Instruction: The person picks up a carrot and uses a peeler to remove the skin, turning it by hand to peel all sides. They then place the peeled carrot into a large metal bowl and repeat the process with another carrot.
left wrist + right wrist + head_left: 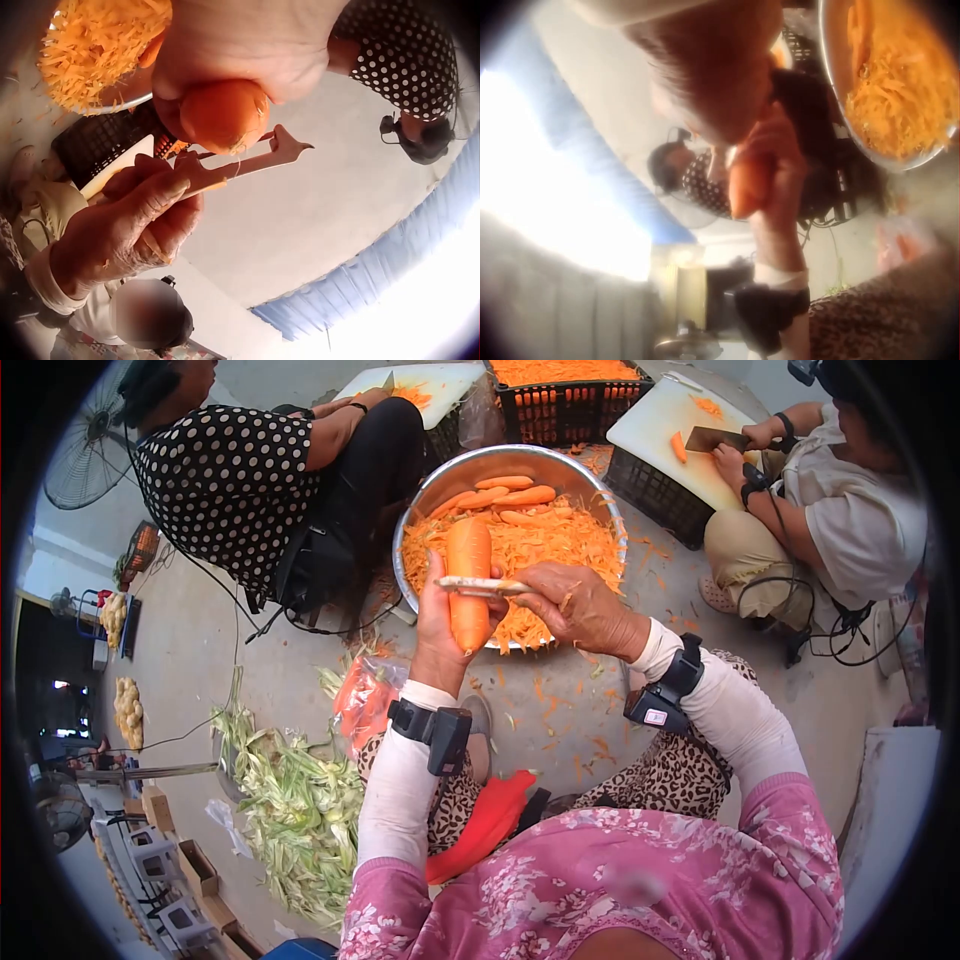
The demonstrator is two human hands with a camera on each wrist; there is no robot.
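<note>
My left hand [436, 622] grips a large carrot [468, 575], held upright over the near rim of a metal basin [408, 510]. In my right hand [585, 608] is a peeler [488, 586], its head lying across the carrot's front. The left wrist view shows the carrot's rounded tip [225, 120] below my palm, with the forked peeler [255, 161] just beneath it. Shredded peel [560, 540] fills the basin, and several whole carrots [505, 490] lie on it toward the far side. The right wrist view is blurred; the carrot [750, 184] shows in the left hand there.
Left, a person in a dotted shirt [225, 480] sits by a white board [455, 385]. Right, another person cuts carrot with a cleaver [715, 439] on a board [640, 425]. A black crate [570, 405] of carrots stands behind the basin. Corn husks [300, 800] and a plastic bag [365, 700] lie left.
</note>
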